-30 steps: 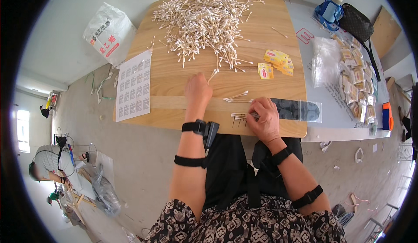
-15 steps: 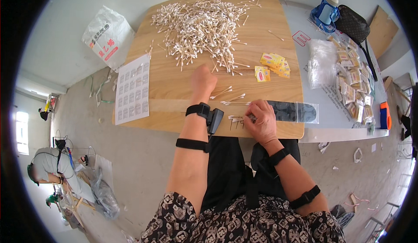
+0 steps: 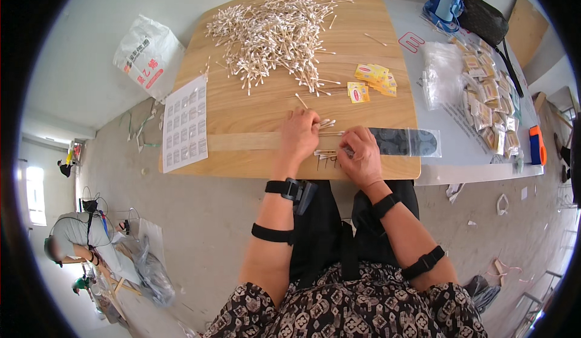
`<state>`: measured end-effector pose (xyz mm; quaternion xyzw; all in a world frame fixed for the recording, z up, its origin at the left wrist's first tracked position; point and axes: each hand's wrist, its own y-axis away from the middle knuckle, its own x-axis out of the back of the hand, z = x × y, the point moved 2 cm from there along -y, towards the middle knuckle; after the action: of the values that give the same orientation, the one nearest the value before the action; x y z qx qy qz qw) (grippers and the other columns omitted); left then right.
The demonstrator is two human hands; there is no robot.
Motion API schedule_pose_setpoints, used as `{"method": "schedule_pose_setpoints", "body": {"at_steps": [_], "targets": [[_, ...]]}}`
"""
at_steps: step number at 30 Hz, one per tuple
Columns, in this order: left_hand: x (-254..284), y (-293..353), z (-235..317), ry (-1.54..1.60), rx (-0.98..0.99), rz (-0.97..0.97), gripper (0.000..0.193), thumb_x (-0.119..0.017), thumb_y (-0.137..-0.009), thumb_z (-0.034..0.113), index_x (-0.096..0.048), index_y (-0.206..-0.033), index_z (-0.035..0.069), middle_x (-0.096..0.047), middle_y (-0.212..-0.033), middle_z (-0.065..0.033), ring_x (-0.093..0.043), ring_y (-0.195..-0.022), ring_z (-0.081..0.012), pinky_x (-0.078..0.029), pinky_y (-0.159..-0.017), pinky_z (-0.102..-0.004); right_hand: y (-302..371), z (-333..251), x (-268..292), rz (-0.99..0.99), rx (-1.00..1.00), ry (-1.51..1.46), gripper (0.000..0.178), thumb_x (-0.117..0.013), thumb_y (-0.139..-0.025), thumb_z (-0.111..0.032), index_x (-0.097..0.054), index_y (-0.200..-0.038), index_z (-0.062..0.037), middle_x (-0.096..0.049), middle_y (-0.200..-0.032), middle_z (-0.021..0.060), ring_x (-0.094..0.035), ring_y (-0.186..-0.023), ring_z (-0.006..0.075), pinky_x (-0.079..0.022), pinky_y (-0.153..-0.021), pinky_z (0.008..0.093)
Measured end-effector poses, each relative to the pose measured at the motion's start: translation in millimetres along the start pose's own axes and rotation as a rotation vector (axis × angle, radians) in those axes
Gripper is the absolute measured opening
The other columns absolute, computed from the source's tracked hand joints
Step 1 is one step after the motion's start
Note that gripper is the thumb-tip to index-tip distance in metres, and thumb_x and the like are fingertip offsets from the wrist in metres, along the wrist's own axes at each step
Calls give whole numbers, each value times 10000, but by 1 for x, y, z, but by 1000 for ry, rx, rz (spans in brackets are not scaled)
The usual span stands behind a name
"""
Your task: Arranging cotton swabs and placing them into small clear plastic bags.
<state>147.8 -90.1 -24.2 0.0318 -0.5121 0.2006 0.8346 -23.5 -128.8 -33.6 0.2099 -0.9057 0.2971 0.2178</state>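
- From where I stand, the right hand (image 3: 361,154) curls its fingers over a small group of cotton swabs (image 3: 325,154) near the table's front edge; whether it grips them or only presses them down, I can't tell. Uneven pressure could fan the sticks apart.
- The left hand (image 3: 300,135) rests just beside a few more swabs (image 3: 327,124), fingers bent. One swab (image 3: 301,100) shows beyond its knuckles, and I can't tell whether the fingers pinch it or it simply lies there. A loose pinch could let it slip.
- Those two little groups lie near each other, between and beside the hands, so a careless wrist might well sweep them together.
- The front edge of the table (image 3: 242,167) is close; a nudge toward the body could roll a swab to the floor.
- The clear strip with dark shapes (image 3: 404,142) lies right beside the right hand, and a sideways shift could drag it askew.
- Farther back, the big swab heap (image 3: 272,41) looks tangled; pulling at one stick may bring neighbours along.
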Motion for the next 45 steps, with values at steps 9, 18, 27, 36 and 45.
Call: {"method": "schedule_pose_setpoints", "body": {"at_steps": [9,18,27,36,45], "targets": [[0,-11,-4,22,-9,-40,347,-616,-896,130,-613,-1241,96,-554,-1317,-143,-496,-1228,-342,-390,-1036,-461,3,1,-2,65,-78,-120,100,-614,-738,7,-570,-819,-31,-577,-916,134,-558,-906,363,-475,-795,434],[-26,75,50,-180,-170,-65,681,-618,-917,337,-377,-1455,-4,-343,-1540,-199,-290,-1449,-336,-183,-1173,-546,6,21,4,325,-232,-384,84,-547,-861,62,-579,-914,4,-591,-965,131,-583,-861,269,-482,-778,320],[-24,37,48,-319,-143,-112,749,-544,-940,463,-301,-1515,49,-293,-1587,-127,-224,-1489,-272,-112,-1187,-561,11,45,3,330,-403,-798,82,-581,-913,2,-625,-981,13,-612,-1033,32,-543,-881,104,-449,-808,246],[-30,63,59,-258,-257,-215,643,-482,-996,383,-315,-1502,23,-287,-1577,-158,-241,-1470,-315,-160,-1186,-528,31,32,14,402,-463,-936,268,-539,-1013,-160,-604,-1174,45,-594,-1236,87,-526,-1138,146,-405,-997,270],[-46,56,36,547,134,452,540,-397,-1058,321,-377,-1420,-79,-431,-1429,-266,-398,-1346,-384,-310,-1124,-420,17,26,-4,437,-540,-987,432,-475,-1053,-260,-526,-1328,70,-572,-1318,109,-514,-1215,171,-398,-1039,280]]}}
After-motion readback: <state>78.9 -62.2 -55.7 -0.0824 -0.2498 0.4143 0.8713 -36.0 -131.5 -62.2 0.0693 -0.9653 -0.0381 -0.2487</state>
